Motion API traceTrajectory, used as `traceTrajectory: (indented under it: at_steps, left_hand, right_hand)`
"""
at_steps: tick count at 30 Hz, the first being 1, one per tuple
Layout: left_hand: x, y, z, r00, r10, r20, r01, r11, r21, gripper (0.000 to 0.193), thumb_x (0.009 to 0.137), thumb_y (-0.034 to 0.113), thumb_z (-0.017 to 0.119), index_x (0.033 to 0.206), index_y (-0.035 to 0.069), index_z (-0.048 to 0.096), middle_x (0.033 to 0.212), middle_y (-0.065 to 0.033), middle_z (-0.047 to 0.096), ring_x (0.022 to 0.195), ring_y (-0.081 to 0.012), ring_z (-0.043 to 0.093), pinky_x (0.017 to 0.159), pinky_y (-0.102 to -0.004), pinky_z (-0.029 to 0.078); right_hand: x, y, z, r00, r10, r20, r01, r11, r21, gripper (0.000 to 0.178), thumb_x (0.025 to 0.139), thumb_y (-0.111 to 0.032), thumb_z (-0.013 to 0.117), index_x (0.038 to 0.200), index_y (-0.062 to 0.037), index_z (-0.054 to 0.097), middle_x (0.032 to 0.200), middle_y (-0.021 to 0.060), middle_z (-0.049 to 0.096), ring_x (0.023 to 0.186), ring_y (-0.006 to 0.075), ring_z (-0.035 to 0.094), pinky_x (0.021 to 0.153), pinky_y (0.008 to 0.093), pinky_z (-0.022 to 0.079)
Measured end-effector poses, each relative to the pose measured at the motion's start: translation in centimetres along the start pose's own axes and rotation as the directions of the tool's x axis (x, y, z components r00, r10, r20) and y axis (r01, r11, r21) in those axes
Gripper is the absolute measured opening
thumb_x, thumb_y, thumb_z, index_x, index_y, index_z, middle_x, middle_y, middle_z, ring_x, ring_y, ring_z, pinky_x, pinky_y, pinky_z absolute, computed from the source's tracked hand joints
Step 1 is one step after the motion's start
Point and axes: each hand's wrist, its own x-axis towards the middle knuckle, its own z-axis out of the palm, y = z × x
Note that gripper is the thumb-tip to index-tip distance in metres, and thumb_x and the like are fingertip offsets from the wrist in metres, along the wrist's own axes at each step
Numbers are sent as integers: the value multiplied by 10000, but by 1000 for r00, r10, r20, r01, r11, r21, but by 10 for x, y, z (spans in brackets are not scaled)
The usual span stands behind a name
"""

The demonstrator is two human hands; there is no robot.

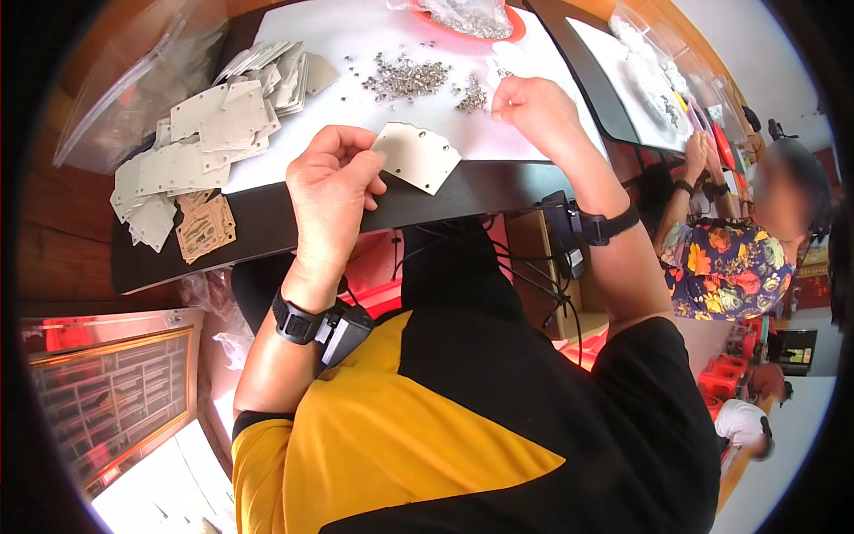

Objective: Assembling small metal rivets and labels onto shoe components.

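Note:
A thin cream-coloured plate (416, 157) with small holes along its edges is pinched between the thumb and fingers of my left hand (331, 178), over the table's front edge. My right hand (539, 111) is at the right of the table, thumb and fingertips pressed together; whatever they hold is too small or hidden. Just left of those fingertips lies a small heap of tiny metal parts (470, 93). A larger heap of metal parts (407, 78) spreads over the white sheet (311, 133) further left.
Stacks of cream plates (229, 116) cover the table's left side, with brown plates (206, 228) at the front corner. A red bowl (485, 27) holding a plastic bag stands at the back. At the right, a person in a flowered top (725, 267) works at another table. Cables (534, 267) hang below.

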Motion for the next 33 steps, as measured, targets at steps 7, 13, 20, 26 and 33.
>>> traceTrajectory:
  at_steps: [7,13,20,26,33]
  left_hand:
    - [-2,3,1,1000,-7,-23,7,1000,22,107,816,-10,639,920,-33,632,749,-43,630,542,-72,566,446,-194,414]
    - [-2,2,1,1000,-11,-27,12,1000,21,113,820,5,639,927,-30,631,736,-36,630,553,-68,577,448,-190,429]
    - [-2,3,1,999,0,-32,1,1000,24,119,816,2,644,930,-29,632,737,-38,632,551,-69,579,448,-189,429]
    - [-3,6,3,1000,-13,-29,13,1000,7,121,815,3,652,929,-31,632,739,-40,633,549,-70,577,446,-192,426]
    - [-1,7,4,998,-56,-42,56,998,11,115,817,9,651,922,-32,632,721,-40,629,547,-69,575,448,-193,426]
  right_hand:
    - [-13,1,-3,992,46,-120,-34,994,102,99,758,-189,697,834,-126,704,775,89,692,759,279,658,678,390,490]
    - [-4,-13,-3,999,39,-25,-40,999,-26,117,743,-196,720,819,-108,710,761,92,692,738,270,659,684,373,495]
    - [2,-11,3,999,-46,-25,40,976,-215,91,742,-183,679,794,-115,709,778,108,692,781,304,663,696,413,504]
    - [0,-16,1,992,-120,-33,107,958,-267,103,758,-130,578,774,-93,672,752,123,670,775,335,646,679,443,488]
    - [-8,-19,-12,988,-132,77,145,970,-195,190,779,-128,528,854,-66,691,853,163,683,853,352,662,723,471,502]
